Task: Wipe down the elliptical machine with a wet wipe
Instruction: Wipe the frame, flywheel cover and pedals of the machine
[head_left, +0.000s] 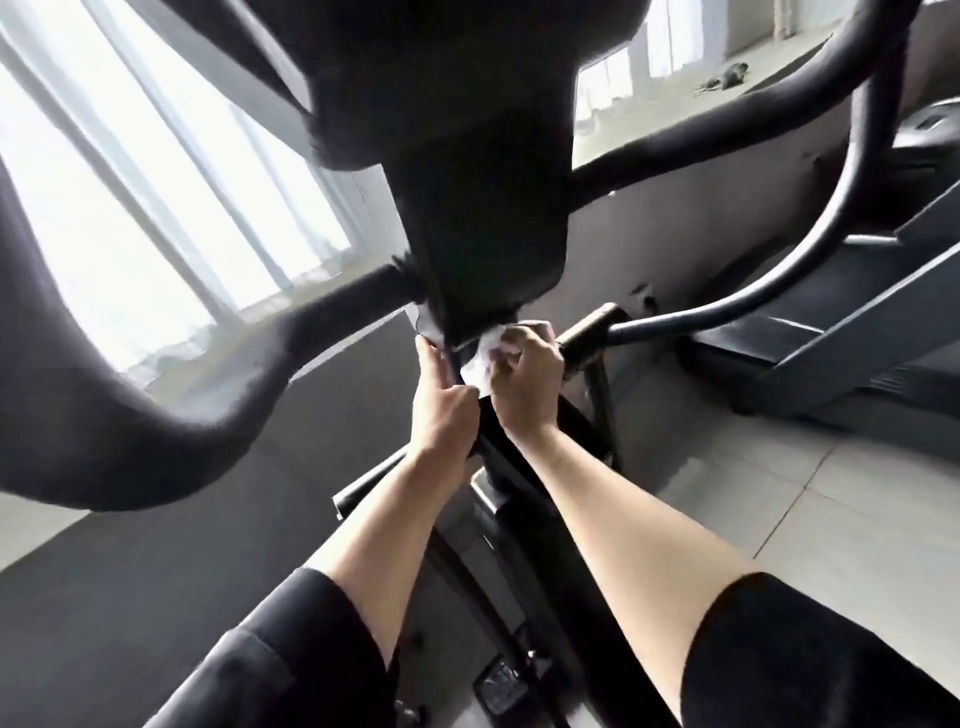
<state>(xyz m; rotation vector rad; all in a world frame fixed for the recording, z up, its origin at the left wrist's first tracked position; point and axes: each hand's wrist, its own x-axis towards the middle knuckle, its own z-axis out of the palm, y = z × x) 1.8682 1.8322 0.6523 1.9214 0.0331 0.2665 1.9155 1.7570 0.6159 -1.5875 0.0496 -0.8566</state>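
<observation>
One elliptical fills the view, seen from below its black console housing, and that housing serves as the landmark here. One white wipe sits crumpled just under the housing's lower edge, pressed against the column there.

Two hands reach up to it. The right hand has its fingers curled round the wipe, gripping it against the machine. The left hand, just left of the wipe, has its fingers curled round the dark column below the housing, with the thumb stretched up toward the housing's edge. Both forearms are bare, ending in two dark sleeves at the bottom of the view.

Two padded black handlebars show: one large one sweeps left of and below the housing, blurred and close, and hides much of the window behind it; the other runs right of the housing. One thin curved bar arcs down farther right. A second machine, grey and angled, stands right of the housing on the tiled floor. Below the hands, the elliptical's frame is partly hidden by the forearms.
</observation>
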